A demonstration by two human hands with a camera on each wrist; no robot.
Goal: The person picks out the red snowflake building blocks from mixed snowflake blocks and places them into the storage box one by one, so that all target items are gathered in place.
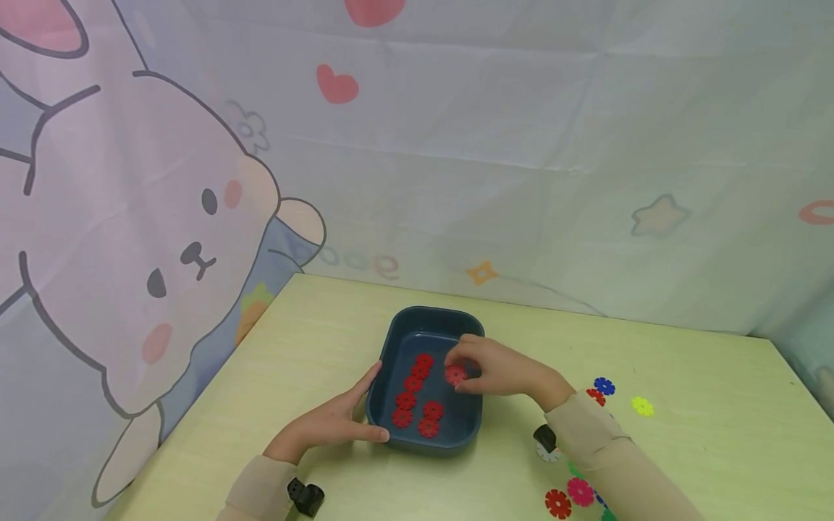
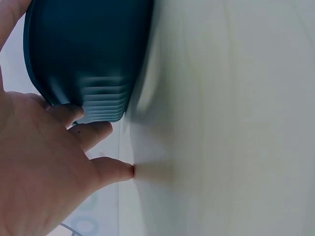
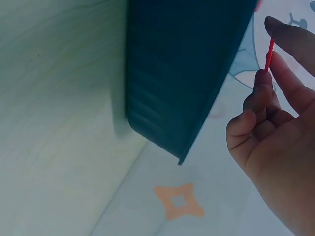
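Observation:
A dark blue rectangular tub (image 1: 426, 446) stands on the table, with several red snowflake building discs (image 1: 413, 383) lying in it in two rows. My left hand (image 1: 329, 420) rests against its left side, fingers and thumb extended along the outside near the front corner. In the left wrist view, fingertips (image 2: 101, 132) show beside the ribbed wall, and one finger reaches toward the tabletop. Over the tub's right side, my right hand (image 1: 498, 367) pinches a red snowflake disc (image 1: 455, 374) between thumb and fingers. That disc appears edge-on as a thin strip (image 3: 269, 55) in the right wrist view.
Loose snowflake discs lie right of the tub: a blue one (image 1: 604, 386), a yellow one (image 1: 642, 406), a pink one (image 1: 580, 491) and a red one (image 1: 557, 503). The right sleeve (image 1: 596, 434) covers some. A printed cloth (image 1: 456, 159) hangs behind the pale table (image 1: 704, 434).

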